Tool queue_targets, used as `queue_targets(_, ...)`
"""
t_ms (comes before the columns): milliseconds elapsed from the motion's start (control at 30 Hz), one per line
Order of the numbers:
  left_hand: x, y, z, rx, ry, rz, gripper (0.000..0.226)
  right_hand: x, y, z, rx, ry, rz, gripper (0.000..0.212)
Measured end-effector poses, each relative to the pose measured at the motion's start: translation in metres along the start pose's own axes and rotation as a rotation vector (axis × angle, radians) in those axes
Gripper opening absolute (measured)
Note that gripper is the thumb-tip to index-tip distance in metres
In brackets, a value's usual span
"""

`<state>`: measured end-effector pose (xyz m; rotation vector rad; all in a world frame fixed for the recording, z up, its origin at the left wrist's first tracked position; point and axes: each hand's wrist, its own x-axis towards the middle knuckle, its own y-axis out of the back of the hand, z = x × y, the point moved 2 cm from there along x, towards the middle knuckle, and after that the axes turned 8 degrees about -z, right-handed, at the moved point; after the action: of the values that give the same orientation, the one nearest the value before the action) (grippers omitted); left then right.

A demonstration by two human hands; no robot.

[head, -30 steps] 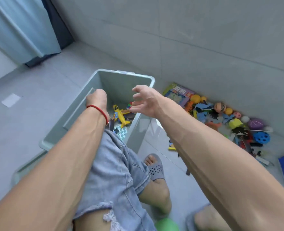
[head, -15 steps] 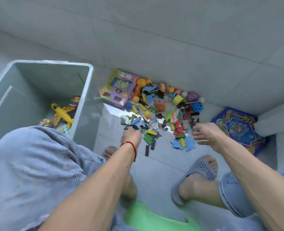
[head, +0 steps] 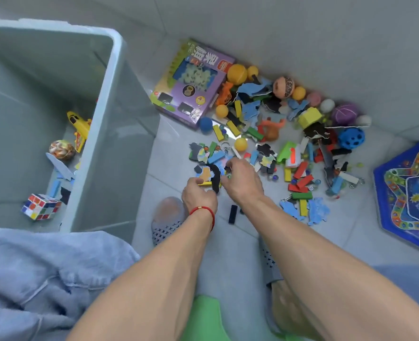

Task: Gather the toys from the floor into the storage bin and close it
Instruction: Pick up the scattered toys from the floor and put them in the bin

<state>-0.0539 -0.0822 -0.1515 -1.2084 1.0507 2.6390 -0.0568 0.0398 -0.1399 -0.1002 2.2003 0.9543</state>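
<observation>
The grey storage bin (head: 115, 94) stands open on the left and holds a yellow toy plane (head: 79, 126), a patterned ball (head: 62, 148) and a Rubik's cube (head: 41, 206). A pile of toys (head: 289, 143) lies on the floor to its right: balls, coloured blocks and flat puzzle pieces. My left hand (head: 198, 195), with a red bracelet, and my right hand (head: 242, 180) are side by side at the pile's near edge. Both curl their fingers around small puzzle pieces (head: 212, 174) there, with a black piece between them.
A purple toy box (head: 193, 82) lies beside the bin against the wall. A blue game board (head: 410, 193) lies at the far right. A black block (head: 233, 214) sits apart near my feet in grey slippers (head: 166, 217). A green stool (head: 206, 318) is under me.
My hands left the bin, swung right to the floor pile and came together. They were apart and open half a second ago; now they close on pieces at its near edge.
</observation>
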Motion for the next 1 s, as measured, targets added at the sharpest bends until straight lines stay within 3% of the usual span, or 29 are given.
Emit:
queue_targets(167,0.04,-0.004,0.017,0.152,-0.101,0.012,0.053,0.041,-0.023,-0.001,-0.12,0.014,0.038,0.066)
queue_targets(267,0.062,-0.002,0.024,0.354,-0.266,-0.083,0.077,0.051,-0.033,-0.002,-0.134,0.068,0.062,0.075)
queue_targets(333,0.072,-0.003,0.028,0.499,-0.342,-0.154,0.078,0.055,-0.035,-0.002,-0.145,0.079,0.076,0.075)
queue_targets(467,0.081,-0.006,0.028,0.604,-0.385,-0.207,0.072,0.061,-0.034,-0.004,-0.098,0.083,0.085,0.063)
queue_targets(700,0.081,0.003,0.029,0.567,-0.49,-0.149,0.055,0.066,-0.024,0.002,0.064,0.092,0.158,0.035)
queue_targets(1000,0.076,0.009,0.035,0.528,-0.538,-0.213,0.041,0.045,-0.004,0.04,0.775,-0.036,0.149,0.015)
